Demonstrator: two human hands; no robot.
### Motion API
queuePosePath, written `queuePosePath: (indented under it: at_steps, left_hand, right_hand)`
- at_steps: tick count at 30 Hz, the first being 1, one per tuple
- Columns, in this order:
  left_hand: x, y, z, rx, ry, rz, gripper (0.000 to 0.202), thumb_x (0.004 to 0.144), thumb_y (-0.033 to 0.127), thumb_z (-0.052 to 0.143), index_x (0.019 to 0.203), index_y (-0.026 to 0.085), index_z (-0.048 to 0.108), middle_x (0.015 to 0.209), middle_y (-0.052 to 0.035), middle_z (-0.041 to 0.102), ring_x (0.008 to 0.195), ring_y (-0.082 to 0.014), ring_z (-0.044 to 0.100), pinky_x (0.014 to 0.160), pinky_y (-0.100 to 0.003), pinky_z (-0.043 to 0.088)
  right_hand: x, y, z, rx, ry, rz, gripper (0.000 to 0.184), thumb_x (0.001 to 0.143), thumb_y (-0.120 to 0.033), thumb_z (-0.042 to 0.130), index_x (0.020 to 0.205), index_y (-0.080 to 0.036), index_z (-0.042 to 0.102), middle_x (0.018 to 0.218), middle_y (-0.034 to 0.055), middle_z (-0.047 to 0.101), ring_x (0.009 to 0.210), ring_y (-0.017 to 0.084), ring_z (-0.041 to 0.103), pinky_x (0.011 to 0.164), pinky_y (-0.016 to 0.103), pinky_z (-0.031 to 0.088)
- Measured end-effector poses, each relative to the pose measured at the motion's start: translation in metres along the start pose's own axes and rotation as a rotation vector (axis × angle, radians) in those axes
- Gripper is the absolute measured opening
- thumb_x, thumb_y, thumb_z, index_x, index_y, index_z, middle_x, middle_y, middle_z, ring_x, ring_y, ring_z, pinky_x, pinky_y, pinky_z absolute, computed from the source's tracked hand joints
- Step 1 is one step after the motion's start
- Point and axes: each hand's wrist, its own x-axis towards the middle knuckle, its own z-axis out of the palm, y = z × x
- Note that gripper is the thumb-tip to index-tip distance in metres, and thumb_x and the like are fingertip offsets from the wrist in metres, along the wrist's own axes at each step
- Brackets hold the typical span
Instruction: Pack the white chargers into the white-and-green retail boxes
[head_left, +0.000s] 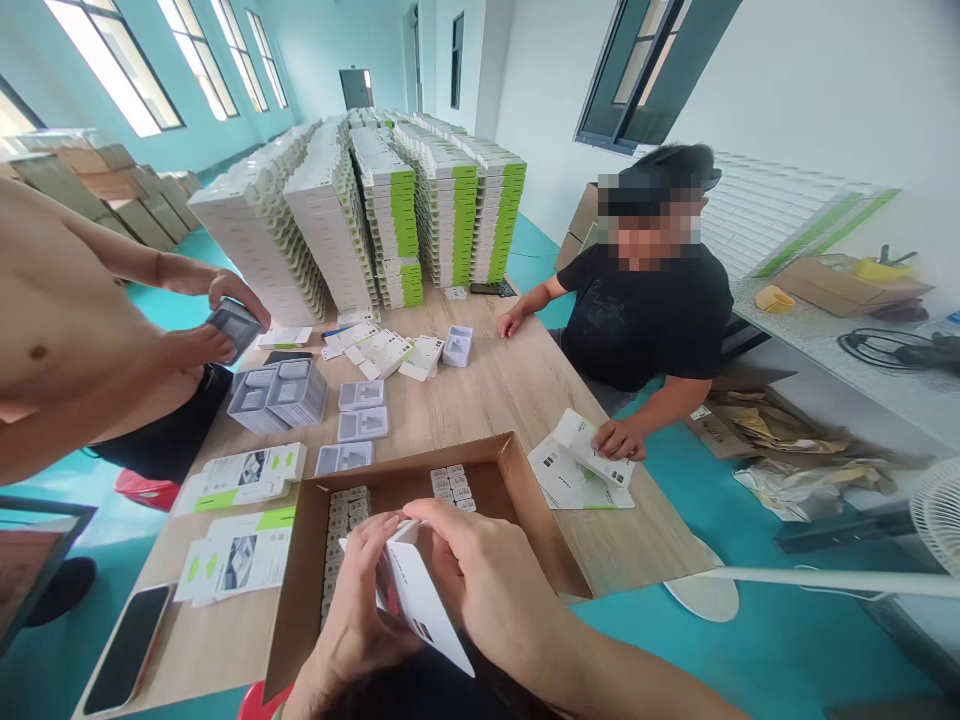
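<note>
White card sleeve [420,600], folded and printed with small dark text, is held between the person's two hands, above an open corrugated cardboard box [499,470] at the near end of the desk [510,400]. Left hand [352,600] wraps around the sleeve's lower part; right hand [480,580] lies over its upper end with the fingers curled. Both grips are closed on the card, and neither holds anything else. Step in hand, as judged: the sleeve is being handled over the open box, and the hold calls for even pressure from both sides, since thin card creases easily. Inside the box, small grey-white blocks [349,510] lie in rows on the brown board; their exact kind is too small to tell. Beyond the box, matte grey moulded trays [362,423] with shallow rectangular wells lie on the pale wood grain. Glossy white-and-green printed cards [240,550] lie left of the box, near a smartphone [127,650]. A seated co-worker's hand [616,438] rests on a white carton [592,450] at the right side of the desk, while another co-worker's hands [217,330] hold a grey tray [236,325] at the left. Tall stacks of white-and-green boxes [450,200] stand at the far end.
</note>
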Motion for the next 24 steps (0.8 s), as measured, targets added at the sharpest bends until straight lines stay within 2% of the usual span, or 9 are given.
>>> queuePosePath:
  at_steps: [4,7,10,12,16,20,22,24]
  left_hand:
    - [0.008,0.004,-0.008,-0.075,-0.043,-0.028,0.094,0.072,0.045,0.082,0.153,0.027,0.036,0.127,-0.0138,0.062,0.109,-0.0367,0.069,0.088,-0.048,0.061]
    - [0.008,0.001,-0.012,-0.052,-0.080,-0.011,0.096,0.072,0.041,0.083,0.154,0.027,0.036,0.130,-0.0139,0.060,0.113,-0.0369,0.067,0.092,-0.047,0.060]
    - [0.005,-0.005,-0.011,-0.010,-0.072,0.043,0.096,0.073,0.034,0.081,0.157,0.026,0.034,0.135,-0.0168,0.059,0.120,-0.0389,0.063,0.096,-0.051,0.056]
    - [0.004,-0.007,-0.010,0.022,-0.055,0.075,0.096,0.074,0.034,0.078,0.158,0.026,0.032,0.136,-0.0182,0.058,0.120,-0.0399,0.063,0.096,-0.053,0.055]
    - [0.003,-0.003,-0.009,0.058,-0.066,0.074,0.089,0.078,0.034,0.072,0.157,0.029,0.032,0.134,-0.0169,0.062,0.117,-0.0406,0.066,0.093,-0.054,0.056]
    - [0.003,0.001,-0.008,0.051,-0.081,0.029,0.088,0.077,0.030,0.069,0.157,0.027,0.032,0.135,-0.0173,0.062,0.119,-0.0414,0.066,0.096,-0.055,0.056]
    - [0.003,0.000,-0.007,0.055,-0.082,0.031,0.089,0.077,0.031,0.072,0.157,0.026,0.033,0.137,-0.0184,0.061,0.120,-0.0418,0.065,0.097,-0.056,0.055]
    - [0.003,-0.002,-0.006,0.057,-0.079,0.024,0.092,0.076,0.033,0.077,0.156,0.026,0.033,0.138,-0.0188,0.060,0.120,-0.0408,0.064,0.098,-0.055,0.056]
  right_hand:
    - [0.000,0.003,-0.003,-0.036,-0.060,-0.071,0.043,0.091,-0.012,0.057,0.130,-0.028,0.069,0.111,0.0032,0.083,0.091,0.021,0.078,0.073,0.026,0.051]
    - [0.001,-0.001,-0.006,-0.116,-0.104,-0.041,0.052,0.089,-0.014,0.061,0.139,-0.026,0.064,0.120,0.0068,0.081,0.096,0.025,0.079,0.075,0.029,0.051]
    - [0.002,-0.007,-0.008,-0.154,-0.153,0.035,0.058,0.091,-0.016,0.061,0.149,-0.022,0.056,0.112,0.0097,0.083,0.093,0.027,0.080,0.072,0.031,0.049]
    - [0.003,-0.011,-0.009,-0.131,-0.174,0.078,0.053,0.095,-0.020,0.059,0.148,-0.019,0.055,0.107,0.0102,0.083,0.092,0.029,0.080,0.070,0.031,0.046]
    - [0.003,-0.013,-0.006,-0.089,-0.139,0.138,0.024,0.099,-0.029,0.058,0.119,-0.022,0.068,0.089,0.0050,0.082,0.079,0.024,0.077,0.061,0.028,0.037]
    - [0.005,-0.010,0.000,-0.133,-0.086,0.160,0.016,0.099,-0.028,0.057,0.108,-0.023,0.069,0.077,0.0024,0.078,0.068,0.021,0.072,0.057,0.028,0.030]
    - [0.007,-0.009,-0.002,-0.127,-0.086,0.172,0.022,0.102,-0.026,0.050,0.112,-0.021,0.069,0.081,0.0050,0.079,0.071,0.022,0.073,0.058,0.029,0.031]
    - [0.008,-0.007,-0.009,-0.060,-0.142,0.140,0.034,0.104,-0.024,0.045,0.132,-0.019,0.064,0.094,0.0087,0.081,0.080,0.024,0.075,0.063,0.029,0.036]
